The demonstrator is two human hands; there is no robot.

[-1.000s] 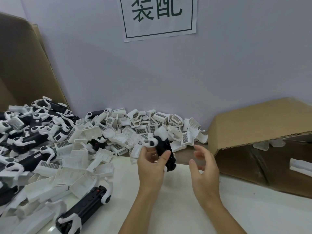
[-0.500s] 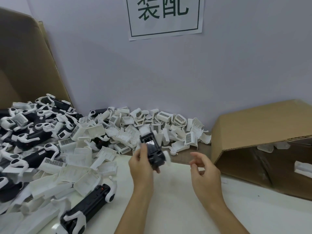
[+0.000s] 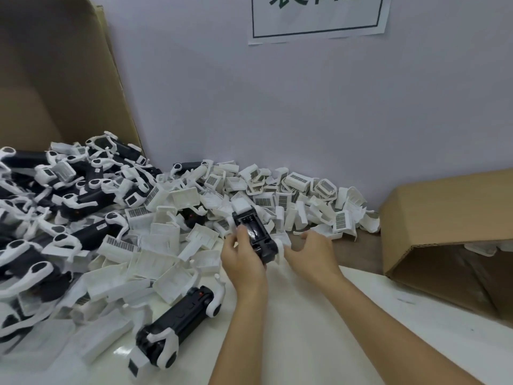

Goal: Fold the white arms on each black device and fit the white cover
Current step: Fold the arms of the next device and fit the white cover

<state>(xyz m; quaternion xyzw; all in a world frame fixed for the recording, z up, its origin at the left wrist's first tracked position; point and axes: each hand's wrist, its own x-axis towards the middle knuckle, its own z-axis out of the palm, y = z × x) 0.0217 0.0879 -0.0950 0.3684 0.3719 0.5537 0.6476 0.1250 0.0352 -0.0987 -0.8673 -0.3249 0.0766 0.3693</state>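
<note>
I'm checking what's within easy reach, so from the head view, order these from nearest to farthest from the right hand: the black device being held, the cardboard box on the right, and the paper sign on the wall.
1. Held black device, just left of the right hand.
2. Cardboard box, lying open on the right.
3. Paper sign, high on the wall.

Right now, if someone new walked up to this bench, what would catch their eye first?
Probably the big heap of white covers along the wall, running into a pile of black devices with white arms on the left. Next, the left hand gripping one black device at centre, the right hand at its white arm. An open cardboard box lies right.
</note>
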